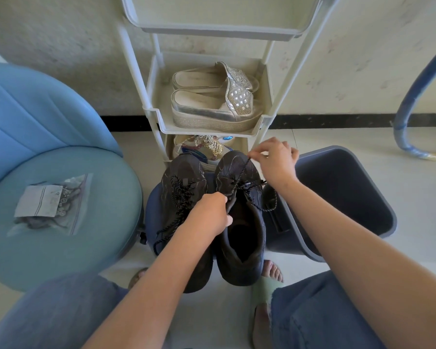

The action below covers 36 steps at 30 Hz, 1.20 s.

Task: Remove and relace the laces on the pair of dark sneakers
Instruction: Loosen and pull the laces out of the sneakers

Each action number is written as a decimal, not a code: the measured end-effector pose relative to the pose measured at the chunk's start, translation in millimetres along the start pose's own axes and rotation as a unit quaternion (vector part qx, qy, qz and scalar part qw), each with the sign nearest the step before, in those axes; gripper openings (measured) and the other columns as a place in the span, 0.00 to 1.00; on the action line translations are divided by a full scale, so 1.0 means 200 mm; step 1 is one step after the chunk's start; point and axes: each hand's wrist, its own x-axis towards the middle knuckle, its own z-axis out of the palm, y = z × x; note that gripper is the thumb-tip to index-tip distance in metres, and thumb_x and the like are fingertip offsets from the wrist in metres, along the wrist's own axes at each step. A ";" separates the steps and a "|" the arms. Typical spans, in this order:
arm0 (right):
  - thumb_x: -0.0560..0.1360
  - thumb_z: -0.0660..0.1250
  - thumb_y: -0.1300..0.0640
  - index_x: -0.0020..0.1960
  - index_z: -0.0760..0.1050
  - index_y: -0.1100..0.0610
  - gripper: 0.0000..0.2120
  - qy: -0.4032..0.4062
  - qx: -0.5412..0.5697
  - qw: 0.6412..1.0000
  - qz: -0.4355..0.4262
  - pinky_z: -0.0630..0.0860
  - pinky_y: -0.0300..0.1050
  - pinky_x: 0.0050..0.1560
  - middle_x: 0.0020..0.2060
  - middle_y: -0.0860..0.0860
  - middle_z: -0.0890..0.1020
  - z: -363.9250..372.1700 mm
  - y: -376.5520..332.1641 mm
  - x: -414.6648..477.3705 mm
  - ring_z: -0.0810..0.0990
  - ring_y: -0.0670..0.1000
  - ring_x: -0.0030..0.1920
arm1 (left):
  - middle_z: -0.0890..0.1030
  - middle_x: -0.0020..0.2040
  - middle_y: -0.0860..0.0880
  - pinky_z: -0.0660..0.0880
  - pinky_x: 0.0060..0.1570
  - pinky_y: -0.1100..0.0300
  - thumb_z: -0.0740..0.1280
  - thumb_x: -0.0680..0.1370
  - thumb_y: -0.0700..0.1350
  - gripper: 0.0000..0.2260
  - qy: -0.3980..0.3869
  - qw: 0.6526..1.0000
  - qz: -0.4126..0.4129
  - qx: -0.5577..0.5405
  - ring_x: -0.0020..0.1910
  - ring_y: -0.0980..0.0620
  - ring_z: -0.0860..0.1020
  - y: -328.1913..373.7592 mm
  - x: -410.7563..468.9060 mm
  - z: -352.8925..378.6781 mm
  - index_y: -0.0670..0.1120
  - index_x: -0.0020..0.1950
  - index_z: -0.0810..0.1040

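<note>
The dark, scuffed right sneaker (pixel 244 238), partly unlaced, stands beside the left sneaker (pixel 181 182) on a blue stool (pixel 151 212). Both lie lengthwise away from the person, toes toward the shoe rack (pixel 154 114). The left hand (pixel 209 215) curls its fingers round the right sneaker's opening edge. The right hand (pixel 274 159) pinches the taut lace (pixel 241 173) end in its fingers.

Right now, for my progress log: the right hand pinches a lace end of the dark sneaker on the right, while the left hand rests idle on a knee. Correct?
Not quite. The head view shows the left hand gripping that dark fabric sneaker at its tongue, not idle on a knee. The right hand does pinch the end of the black speckled cord lace.
</note>
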 end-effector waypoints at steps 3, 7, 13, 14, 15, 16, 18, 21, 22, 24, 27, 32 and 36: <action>0.79 0.64 0.51 0.52 0.80 0.44 0.07 -0.054 0.050 0.997 -0.035 0.53 0.46 0.61 0.60 0.46 0.77 -0.03 0.01 0.00 0.64 0.53 0.66 | 0.77 0.59 0.40 0.73 0.43 0.56 0.63 0.78 0.40 0.15 0.009 1.000 0.009 0.003 0.44 0.45 0.76 0.00 0.00 0.00 0.42 0.65 0.72; 0.77 0.66 0.49 0.58 0.77 0.38 0.11 -0.286 -0.007 0.946 -0.154 0.45 0.53 0.70 0.71 0.43 0.65 0.00 0.00 -0.06 0.53 0.53 0.71 | 0.77 0.59 0.41 0.74 0.49 0.54 0.64 0.78 0.42 0.18 0.018 1.000 0.011 -0.003 0.49 0.43 0.78 -0.02 0.00 0.01 0.40 0.67 0.71; 0.78 0.65 0.48 0.65 0.72 0.36 0.17 -0.318 -0.009 0.938 -0.140 0.48 0.55 0.71 0.72 0.45 0.58 0.00 -0.01 -0.08 0.52 0.54 0.70 | 0.75 0.63 0.42 0.75 0.56 0.52 0.63 0.78 0.43 0.20 0.025 1.000 0.010 -0.016 0.54 0.43 0.78 -0.02 0.00 0.01 0.41 0.70 0.68; 0.77 0.66 0.47 0.60 0.76 0.37 0.13 -0.319 -0.009 0.938 -0.136 0.47 0.54 0.70 0.72 0.44 0.59 -0.01 -0.01 -0.08 0.51 0.54 0.70 | 0.75 0.62 0.42 0.75 0.56 0.51 0.64 0.78 0.43 0.20 0.026 0.999 0.013 -0.022 0.54 0.43 0.79 -0.02 0.00 0.01 0.41 0.69 0.68; 0.76 0.66 0.46 0.56 0.79 0.39 0.09 -0.315 -0.011 0.940 -0.133 0.47 0.54 0.70 0.71 0.43 0.60 -0.01 -0.01 -0.08 0.51 0.54 0.70 | 0.76 0.62 0.43 0.75 0.56 0.51 0.64 0.78 0.43 0.20 0.027 0.999 0.014 -0.027 0.54 0.43 0.79 -0.03 0.00 0.02 0.42 0.69 0.68; 0.76 0.67 0.45 0.53 0.81 0.41 0.07 -0.308 -0.013 0.942 -0.132 0.47 0.54 0.69 0.70 0.43 0.62 -0.01 -0.01 -0.08 0.52 0.53 0.70 | 0.75 0.63 0.43 0.75 0.56 0.52 0.64 0.78 0.44 0.21 0.031 0.999 0.010 -0.033 0.54 0.43 0.79 -0.03 0.00 0.02 0.42 0.70 0.67; 0.74 0.68 0.44 0.46 0.81 0.43 0.05 -0.281 -0.012 0.952 -0.121 0.49 0.52 0.68 0.68 0.44 0.64 -0.02 -0.02 -0.08 0.54 0.53 0.69 | 0.73 0.64 0.43 0.76 0.56 0.52 0.66 0.77 0.44 0.26 0.037 0.998 -0.011 -0.056 0.54 0.43 0.79 -0.03 0.01 0.02 0.44 0.73 0.62; 0.72 0.68 0.40 0.39 0.78 0.46 0.11 -0.267 -0.023 0.960 -0.084 0.53 0.52 0.66 0.66 0.46 0.67 -0.02 -0.05 -0.08 0.55 0.53 0.68 | 0.71 0.66 0.42 0.76 0.57 0.50 0.68 0.76 0.45 0.32 0.035 0.995 -0.027 -0.085 0.55 0.42 0.79 -0.04 0.03 0.03 0.46 0.76 0.56; 0.72 0.68 0.39 0.39 0.80 0.49 0.14 -0.274 -0.046 0.957 -0.082 0.54 0.52 0.66 0.67 0.47 0.68 -0.02 -0.07 -0.09 0.55 0.54 0.68 | 0.71 0.66 0.43 0.76 0.57 0.50 0.68 0.76 0.45 0.32 0.034 0.996 -0.024 -0.079 0.55 0.43 0.79 -0.04 0.03 0.03 0.47 0.76 0.56; 0.71 0.68 0.38 0.45 0.83 0.55 0.20 -0.270 -0.114 0.952 -0.083 0.56 0.52 0.66 0.65 0.51 0.70 0.01 -0.10 -0.09 0.56 0.56 0.68 | 0.74 0.64 0.43 0.76 0.55 0.53 0.67 0.76 0.45 0.28 0.037 0.998 -0.015 -0.052 0.54 0.43 0.79 -0.04 0.03 0.04 0.45 0.74 0.61; 0.69 0.69 0.36 0.49 0.81 0.59 0.25 -0.230 -0.204 0.948 -0.088 0.59 0.51 0.65 0.61 0.55 0.72 0.05 -0.15 -0.11 0.58 0.59 0.66 | 0.79 0.55 0.41 0.76 0.49 0.54 0.67 0.75 0.45 0.19 0.042 0.999 -0.001 -0.026 0.49 0.43 0.80 -0.04 0.03 0.04 0.41 0.65 0.72; 0.72 0.69 0.50 0.41 0.69 0.57 0.14 -0.184 -0.230 0.952 -0.080 0.60 0.49 0.61 0.56 0.56 0.73 0.07 -0.20 -0.12 0.60 0.59 0.63 | 0.79 0.54 0.40 0.77 0.52 0.53 0.68 0.76 0.45 0.18 0.052 0.998 0.003 -0.024 0.50 0.42 0.80 -0.04 0.04 0.05 0.38 0.63 0.73; 0.75 0.65 0.52 0.42 0.75 0.61 0.12 -0.161 -0.193 0.964 -0.082 0.58 0.51 0.63 0.58 0.56 0.74 0.08 -0.19 -0.11 0.60 0.59 0.64 | 0.78 0.58 0.41 0.74 0.53 0.56 0.66 0.77 0.46 0.16 0.053 0.999 -0.001 0.015 0.56 0.43 0.77 -0.04 0.06 0.06 0.39 0.62 0.74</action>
